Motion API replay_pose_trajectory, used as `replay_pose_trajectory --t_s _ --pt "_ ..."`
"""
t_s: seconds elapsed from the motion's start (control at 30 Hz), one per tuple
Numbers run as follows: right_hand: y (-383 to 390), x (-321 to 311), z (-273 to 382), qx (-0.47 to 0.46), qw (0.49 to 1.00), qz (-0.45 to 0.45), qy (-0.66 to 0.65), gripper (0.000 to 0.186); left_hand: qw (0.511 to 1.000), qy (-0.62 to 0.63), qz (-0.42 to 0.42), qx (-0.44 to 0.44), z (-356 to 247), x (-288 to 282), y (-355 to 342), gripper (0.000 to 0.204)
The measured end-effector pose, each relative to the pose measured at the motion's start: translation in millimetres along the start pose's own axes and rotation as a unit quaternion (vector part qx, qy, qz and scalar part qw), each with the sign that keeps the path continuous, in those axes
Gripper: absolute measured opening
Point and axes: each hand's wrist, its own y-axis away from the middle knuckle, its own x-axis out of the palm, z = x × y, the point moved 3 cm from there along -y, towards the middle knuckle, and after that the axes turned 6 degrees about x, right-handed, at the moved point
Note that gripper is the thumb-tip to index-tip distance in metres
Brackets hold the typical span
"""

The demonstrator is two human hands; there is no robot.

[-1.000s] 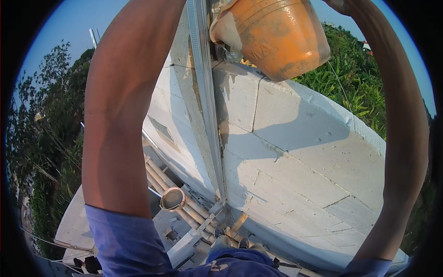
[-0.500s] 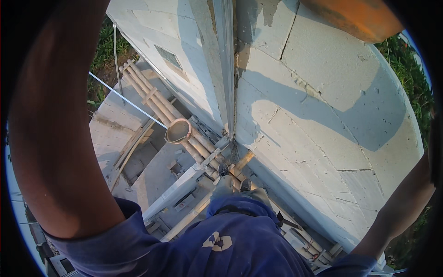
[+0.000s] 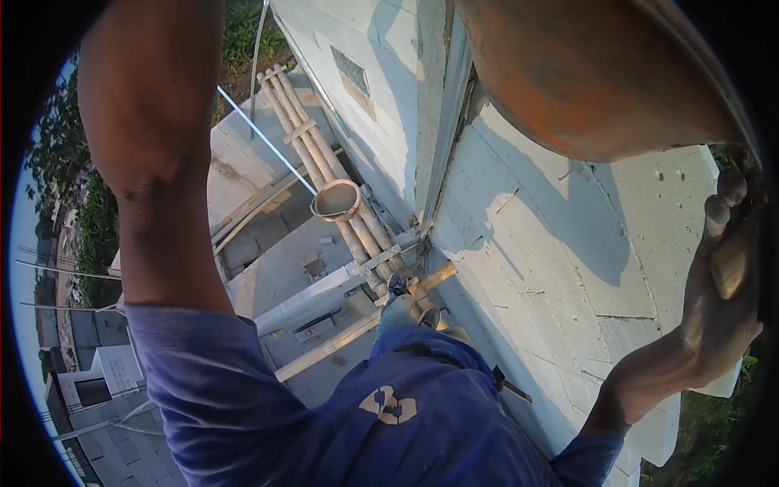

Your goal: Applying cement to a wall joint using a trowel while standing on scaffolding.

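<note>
My left forearm rises along the left side and out past the top edge, so my left hand is hidden. At the right edge my right hand (image 3: pixel 722 260) is raised, its fingers curled and partly cut off by the rim of the picture. What those fingers close on cannot be made out. Just above them hangs a large rounded pan-like vessel (image 3: pixel 600 81), orange-brown and stained. Its upper part lies outside the view, and I cannot tell whether my hand touches it.
Pale block walls (image 3: pixel 560 268) meet at a corner with a grey vertical strip (image 3: pixel 438 122). Far below, a round pinkish bucket (image 3: pixel 336 200) with grey contents rests by bamboo poles (image 3: pixel 300 134). My shoes (image 3: pixel 398 283) stand on narrow scaffold poles. A thin white line (image 3: pixel 264 136) runs to the bucket.
The orange-brown vessel has come lower and fills more of the upper right. My right hand has entered view at the right edge. My left arm appears farther right, and the whole view has shifted.
</note>
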Motion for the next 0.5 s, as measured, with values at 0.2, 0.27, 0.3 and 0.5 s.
replay_pose_trajectory --t_s 0.2,0.27,0.3,0.5 --pt "54 31 -68 0.202 0.950 -0.209 0.116 0.028 0.998 -0.018 -0.053 0.003 -18 -4 57 0.022" --pt "85 25 -87 0.157 0.959 -0.207 0.111 0.032 0.997 -0.031 -0.068 0.002 -32 7 79 0.022" --pt "101 17 -105 0.167 0.956 -0.214 0.110 0.030 0.996 -0.027 -0.081 -0.005 -11 5 96 0.022" --pt "191 -7 -222 0.500 0.824 -0.225 0.145 0.025 0.883 -0.193 -0.282 -0.321 194 -19 256 0.041"
